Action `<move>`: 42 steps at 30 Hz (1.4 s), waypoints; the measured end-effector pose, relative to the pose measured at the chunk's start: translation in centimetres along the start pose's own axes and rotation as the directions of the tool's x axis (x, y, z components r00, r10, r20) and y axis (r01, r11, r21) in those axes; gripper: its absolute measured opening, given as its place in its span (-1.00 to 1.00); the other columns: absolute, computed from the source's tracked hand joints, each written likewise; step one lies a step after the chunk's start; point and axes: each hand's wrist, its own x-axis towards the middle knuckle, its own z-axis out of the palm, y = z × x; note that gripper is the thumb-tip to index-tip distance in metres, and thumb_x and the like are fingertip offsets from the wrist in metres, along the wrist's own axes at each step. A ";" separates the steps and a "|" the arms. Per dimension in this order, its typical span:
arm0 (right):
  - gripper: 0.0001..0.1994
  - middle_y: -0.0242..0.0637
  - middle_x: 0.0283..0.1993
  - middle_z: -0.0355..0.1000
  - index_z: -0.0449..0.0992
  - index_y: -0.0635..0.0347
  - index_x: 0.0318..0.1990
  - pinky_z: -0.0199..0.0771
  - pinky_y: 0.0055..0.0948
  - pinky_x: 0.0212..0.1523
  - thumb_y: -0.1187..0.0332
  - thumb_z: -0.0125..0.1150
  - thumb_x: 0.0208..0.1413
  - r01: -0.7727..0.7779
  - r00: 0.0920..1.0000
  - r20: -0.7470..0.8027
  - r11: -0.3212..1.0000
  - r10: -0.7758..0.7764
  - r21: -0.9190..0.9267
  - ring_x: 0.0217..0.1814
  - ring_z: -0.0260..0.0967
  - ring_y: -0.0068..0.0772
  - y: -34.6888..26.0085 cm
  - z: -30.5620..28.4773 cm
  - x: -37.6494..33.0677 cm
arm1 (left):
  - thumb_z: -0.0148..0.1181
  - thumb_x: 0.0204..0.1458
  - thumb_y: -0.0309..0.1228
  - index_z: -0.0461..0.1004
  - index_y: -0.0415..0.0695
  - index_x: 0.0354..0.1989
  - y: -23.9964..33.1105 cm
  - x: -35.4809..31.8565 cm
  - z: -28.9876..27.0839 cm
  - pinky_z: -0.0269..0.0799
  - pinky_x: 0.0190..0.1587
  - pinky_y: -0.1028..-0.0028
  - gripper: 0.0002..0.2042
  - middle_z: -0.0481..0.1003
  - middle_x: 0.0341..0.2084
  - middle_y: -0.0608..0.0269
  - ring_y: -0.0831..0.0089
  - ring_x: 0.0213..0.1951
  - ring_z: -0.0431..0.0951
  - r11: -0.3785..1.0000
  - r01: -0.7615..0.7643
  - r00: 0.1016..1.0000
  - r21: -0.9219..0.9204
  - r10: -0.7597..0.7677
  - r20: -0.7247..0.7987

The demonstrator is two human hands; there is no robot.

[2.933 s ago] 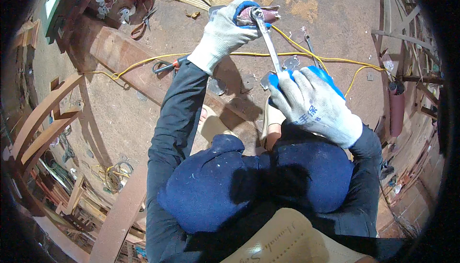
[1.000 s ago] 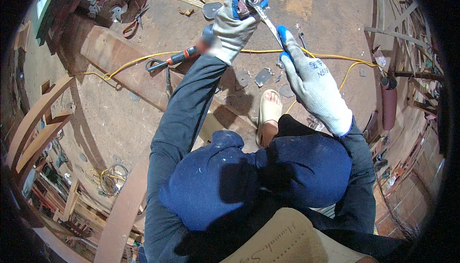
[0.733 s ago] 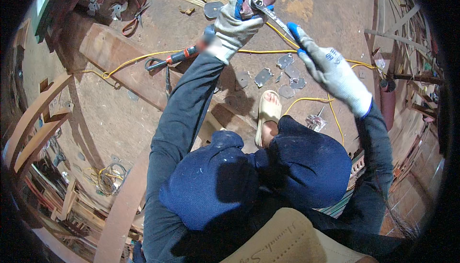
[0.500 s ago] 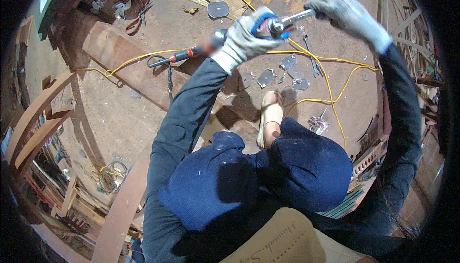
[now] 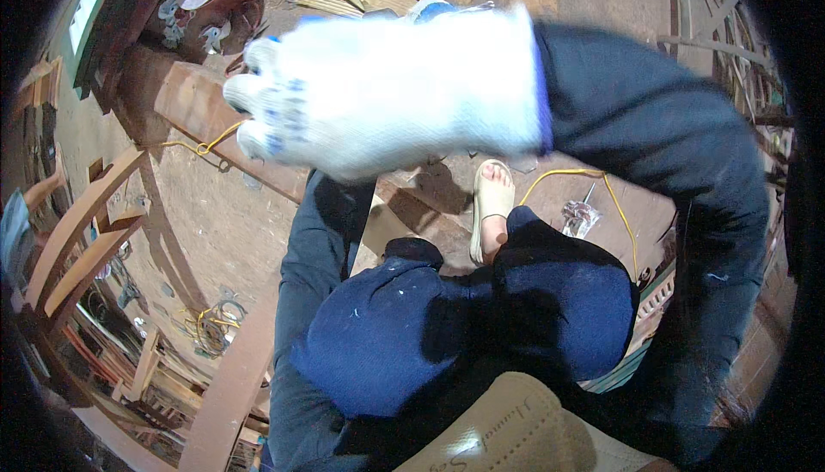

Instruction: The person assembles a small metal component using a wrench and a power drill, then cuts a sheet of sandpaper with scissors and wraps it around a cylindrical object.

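Workpiece: out of sight; the right glove and cuff covered the space by the left hand, so whether a piece sat there could not be told.
Right hand [image 5: 361, 89]: stretched across toward the left, back of the glove facing up, fingertips slightly bent and a little apart; with the palm hidden, there was no telling whether it pinched anything.
Left hand [image 5: 430, 9]: only a blue-and-white sliver of glove showed beyond the right one; spread or clenched, it could not be made out.
Sightline: the right arm blocked the view from above; a wider path for that wrist, leaving the left hand in plain sight, seemed the better way.
Steadiness: the right glove looked blurred and washed out; slow, controlled handling with the left wrist braced was probably safest.
Dark sleeve [image 5: 636, 102]: it crossed above the floor [image 5: 215, 214]; a close cuff would have helped against snagging.
Yellow cord [image 5: 554, 174]: it curved over the floor near the sandalled foot [image 5: 493, 201], which was best kept off it.
Clear packet [image 5: 581, 217]: it lay within the cord's bend, worth keeping out from underfoot.
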 end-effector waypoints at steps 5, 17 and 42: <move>-0.62 -0.18 -0.17 0.43 0.48 0.08 -0.02 0.47 -0.29 -0.20 0.36 0.15 -0.10 -0.298 0.927 0.037 0.669 0.374 0.681 -0.20 0.45 -0.18 -3.3 1.5 -5.2 | 0.38 -0.12 -0.22 0.43 -0.12 -0.22 -2.9 0.7 -0.8 0.46 -0.25 0.45 -0.64 0.57 -0.40 0.22 0.51 -0.34 0.53 0.977 0.065 0.990 -0.205 -0.089 -0.112; -0.61 -0.25 0.23 0.23 0.43 0.23 0.07 0.21 -0.33 0.18 0.51 0.17 0.03 -0.247 0.175 0.035 0.009 0.984 0.969 0.20 0.21 -0.31 -3.3 7.1 -22.1 | 0.37 -0.20 -0.17 0.34 -0.08 -0.50 -0.3 -0.4 -1.3 0.28 -0.52 0.33 -0.67 0.38 -0.69 0.15 0.36 -0.62 0.37 1.000 -0.014 0.946 -0.011 0.009 -0.323; -0.70 -0.16 0.21 0.25 0.46 -0.06 -0.31 0.25 -0.06 0.18 0.36 0.31 -0.33 -0.386 0.922 -0.052 0.893 0.385 -0.231 0.31 0.08 0.06 -0.3 3.2 -18.0 | 0.44 -0.26 -0.35 0.42 -0.16 -0.30 -0.9 0.7 -2.6 0.39 -0.27 0.52 -0.64 0.45 -0.46 0.34 0.60 -0.39 0.42 0.995 -0.055 0.977 -0.088 0.036 -0.209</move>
